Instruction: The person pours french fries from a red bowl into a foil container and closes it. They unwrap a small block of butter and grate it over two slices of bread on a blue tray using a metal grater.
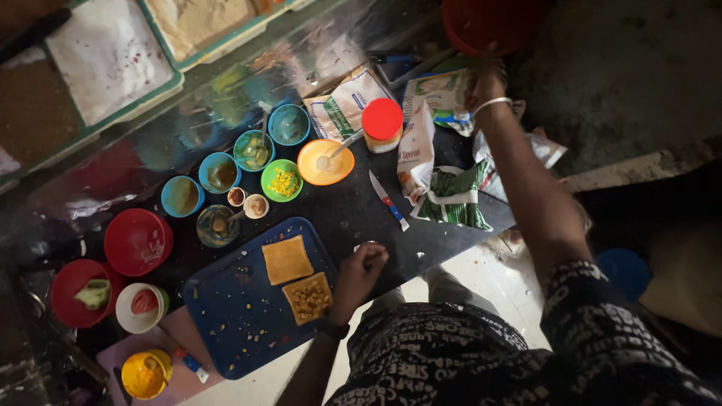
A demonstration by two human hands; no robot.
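Note:
My left hand (361,269) rests curled at the right edge of a dark blue tray (233,331), fingers closed, with nothing visible in them. Two toast slices lie on the tray: a plain spread one (286,259) and one topped with yellow kernels (307,298), right next to this hand. My right hand (483,84), a bangle on its wrist, reaches far up among white and green packets (440,94) just below a red container (489,26). Its fingers are partly hidden, so its grip is unclear.
Along the black counter stand several blue bowls (219,173), a green bowl of corn (281,180), an orange bowl with a spoon (325,162), a red-lidded jar (382,124) and a small knife (389,201). Red bowls (138,242) and a yellow tub (146,374) sit at left.

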